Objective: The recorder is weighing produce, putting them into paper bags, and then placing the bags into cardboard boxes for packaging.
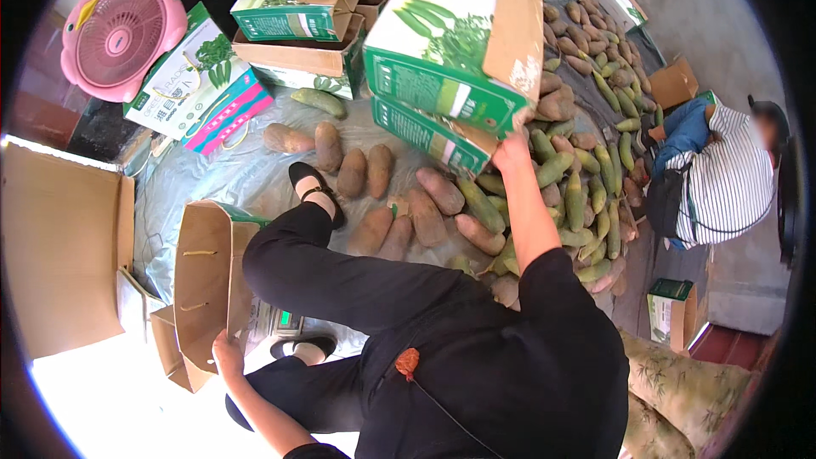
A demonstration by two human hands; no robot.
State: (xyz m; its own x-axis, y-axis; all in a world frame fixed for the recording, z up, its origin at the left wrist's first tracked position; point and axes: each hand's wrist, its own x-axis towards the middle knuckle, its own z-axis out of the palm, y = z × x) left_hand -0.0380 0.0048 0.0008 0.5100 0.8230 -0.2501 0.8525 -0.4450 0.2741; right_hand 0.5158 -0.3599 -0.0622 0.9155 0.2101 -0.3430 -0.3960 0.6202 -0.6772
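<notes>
At open carton (pixel 201 285), left grip (pixel 227 356) clasping edge

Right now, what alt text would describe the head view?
The left hand holds the edge of an open box; the right hand touches the corner of two stacked green boxes. Vegetables lie heaped to the right, near another person.

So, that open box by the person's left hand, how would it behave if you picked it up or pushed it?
The open box is probably light for its size: no contents show inside. Its cardboard looks fairly stiff, holding its flat sides, though the folded-out flap would likely bend easily.
</notes>
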